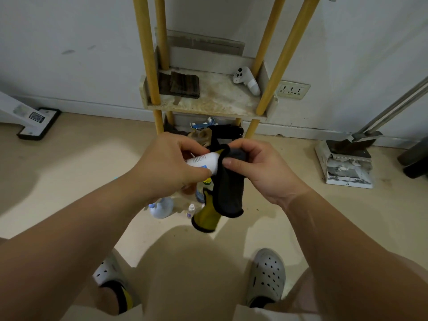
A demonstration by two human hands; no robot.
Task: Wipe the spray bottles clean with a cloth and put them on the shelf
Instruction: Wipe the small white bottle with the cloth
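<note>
A white bottle (202,162) is gripped in the left hand (172,163), with fingers and thumb curled round its near end so that the head is hidden (whether a spray trigger sits there cannot be told). Its long axis is laid almost level, running from left to right across the body. The rounded free end is pushed into a dark cloth (228,191) with a yellow underside, which is pinched round that end by the right hand (259,169); the rest of the cloth is left hanging below both hands. The two hands are thus joined through the bottle, which is held in the air in front of the knees, and wiping is judged to be under way. The shelf (208,101), a grimy tier carried on yellow poles (148,66), lies straight ahead of and beyond the hands. The placing will therefore likely be made by the left hand, which alone carries the bottle, with a forward reach between the two front poles. On the tier a folded dark rag (184,84) is seen at the left and a white controller (246,81) at the right rear, with bare board between them. Under the hands, low down by the floor, more bottles (162,207) are standing, apparently yet to be wiped. A dustpan (347,163) is set well off to the right.
</note>
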